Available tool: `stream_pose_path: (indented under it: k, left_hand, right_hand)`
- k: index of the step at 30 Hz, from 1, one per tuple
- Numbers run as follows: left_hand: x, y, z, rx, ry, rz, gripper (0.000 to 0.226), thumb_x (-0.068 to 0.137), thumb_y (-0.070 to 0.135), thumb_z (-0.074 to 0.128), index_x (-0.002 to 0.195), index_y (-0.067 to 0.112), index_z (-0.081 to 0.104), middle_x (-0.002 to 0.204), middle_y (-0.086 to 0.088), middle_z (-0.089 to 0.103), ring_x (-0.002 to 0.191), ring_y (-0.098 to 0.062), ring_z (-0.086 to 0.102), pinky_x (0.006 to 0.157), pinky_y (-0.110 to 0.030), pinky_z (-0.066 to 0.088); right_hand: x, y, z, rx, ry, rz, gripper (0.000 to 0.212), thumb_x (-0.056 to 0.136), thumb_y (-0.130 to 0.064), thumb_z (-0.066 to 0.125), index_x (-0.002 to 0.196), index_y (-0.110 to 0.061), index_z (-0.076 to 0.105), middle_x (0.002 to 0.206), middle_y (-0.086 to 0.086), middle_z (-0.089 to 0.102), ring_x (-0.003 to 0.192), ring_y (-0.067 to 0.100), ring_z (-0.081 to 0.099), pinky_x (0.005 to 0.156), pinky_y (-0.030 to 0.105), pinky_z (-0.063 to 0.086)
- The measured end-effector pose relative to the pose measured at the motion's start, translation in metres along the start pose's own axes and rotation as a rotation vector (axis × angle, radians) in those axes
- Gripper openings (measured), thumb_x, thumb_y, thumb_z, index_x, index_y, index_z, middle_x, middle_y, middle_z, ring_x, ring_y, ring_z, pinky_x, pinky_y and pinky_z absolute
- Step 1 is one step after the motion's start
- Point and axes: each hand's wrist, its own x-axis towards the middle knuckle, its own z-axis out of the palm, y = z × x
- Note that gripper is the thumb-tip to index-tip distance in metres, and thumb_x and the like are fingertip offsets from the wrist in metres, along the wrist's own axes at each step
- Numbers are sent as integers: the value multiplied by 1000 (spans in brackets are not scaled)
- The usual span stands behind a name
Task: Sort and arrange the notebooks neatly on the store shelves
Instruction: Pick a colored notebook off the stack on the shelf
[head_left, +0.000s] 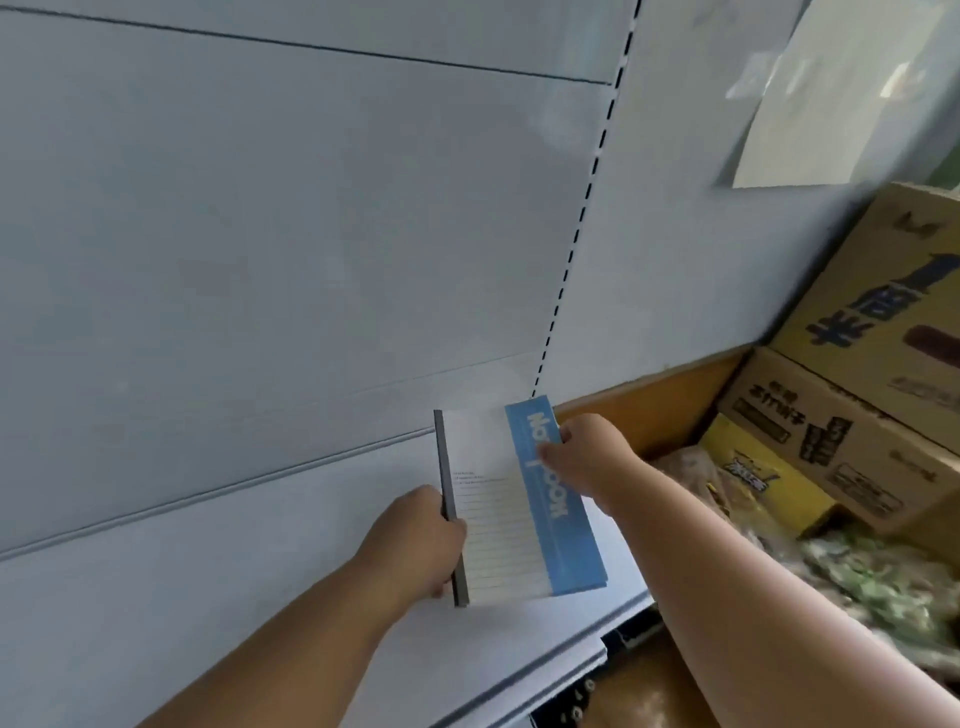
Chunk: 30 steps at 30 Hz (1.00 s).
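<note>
A notebook (511, 514) with a white lined cover, a blue band reading "Notebook" and a dark grey spine is held over the pale grey shelf (249, 597). My left hand (415, 540) grips its spine edge from the left. My right hand (587, 460) pinches the blue edge near the top right corner. The stack looks like more than one notebook, with blue edges fanned slightly at the lower right. Whether it rests on the shelf board I cannot tell.
The shelf's back panel (285, 234) rises behind, with a slotted upright (582, 208). To the right stand stacked cardboard boxes (878, 332), a yellow pack (758, 467) and green-patterned bags (872, 587). A white sheet (831, 93) hangs at top right.
</note>
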Motion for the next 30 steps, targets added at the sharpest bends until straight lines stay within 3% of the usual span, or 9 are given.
stream_pose_path:
  k: [3, 6, 12, 18, 21, 24, 27, 30]
  left_hand:
    - [13, 10, 21, 190, 165, -49, 10, 92, 26, 55, 99, 20, 52, 102, 3, 64, 90, -18, 62, 69, -28, 47]
    - [17, 22, 42, 286, 227, -126, 20, 92, 30, 58, 104, 19, 48, 104, 4, 62, 92, -17, 59, 70, -27, 42]
    - [21, 39, 65, 342, 289, -212, 23, 90, 31, 60, 102, 18, 46, 100, 4, 60, 90, -20, 61, 71, -30, 51]
    - [21, 43, 72, 321, 327, -254, 21, 86, 29, 62, 96, 20, 47, 89, 4, 60, 76, -19, 63, 69, -35, 57]
    - [19, 45, 73, 353, 357, -272, 25, 85, 34, 63, 99, 19, 49, 91, 5, 59, 77, -19, 63, 70, -34, 56]
    - [7, 41, 68, 334, 387, -281, 31, 88, 44, 61, 103, 21, 49, 92, 5, 60, 80, -19, 62, 70, -29, 50]
    - [-26, 25, 50, 285, 448, -282, 30, 90, 48, 57, 109, 25, 49, 93, 9, 59, 85, -14, 60, 77, -30, 52]
    - [-81, -4, 15, 239, 569, -273, 25, 92, 45, 56, 108, 27, 50, 87, 12, 59, 80, -8, 58, 73, -28, 51]
  right_hand:
    - [44, 6, 1, -233, -110, -75, 28, 96, -35, 65, 90, -9, 57, 78, 3, 59, 65, 14, 54, 54, 23, 43]
    - [71, 17, -1, -356, -167, -152, 33, 92, -36, 69, 79, -13, 51, 72, 0, 56, 61, 11, 51, 47, 21, 35]
    - [90, 34, -6, -432, -192, -297, 35, 94, -33, 68, 73, -17, 45, 79, 1, 58, 73, 17, 57, 52, 22, 37]
    - [92, 38, -11, -462, -194, -325, 33, 95, -37, 67, 76, -18, 46, 82, 1, 61, 76, 18, 62, 62, 27, 49]
    - [84, 36, -15, -473, -164, -375, 25, 97, -37, 64, 96, -14, 53, 82, -1, 55, 76, 17, 59, 63, 27, 48]
    - [60, 25, -15, -450, -108, -495, 35, 98, -38, 59, 118, -11, 52, 99, 1, 57, 85, 21, 58, 68, 30, 45]
    - [18, -3, -6, -352, -97, -613, 36, 98, -41, 57, 121, -13, 53, 114, 4, 59, 98, 25, 60, 76, 32, 48]
    - [-36, -42, 20, -258, -132, -737, 36, 96, -42, 58, 120, -15, 54, 116, 3, 60, 101, 24, 61, 81, 32, 49]
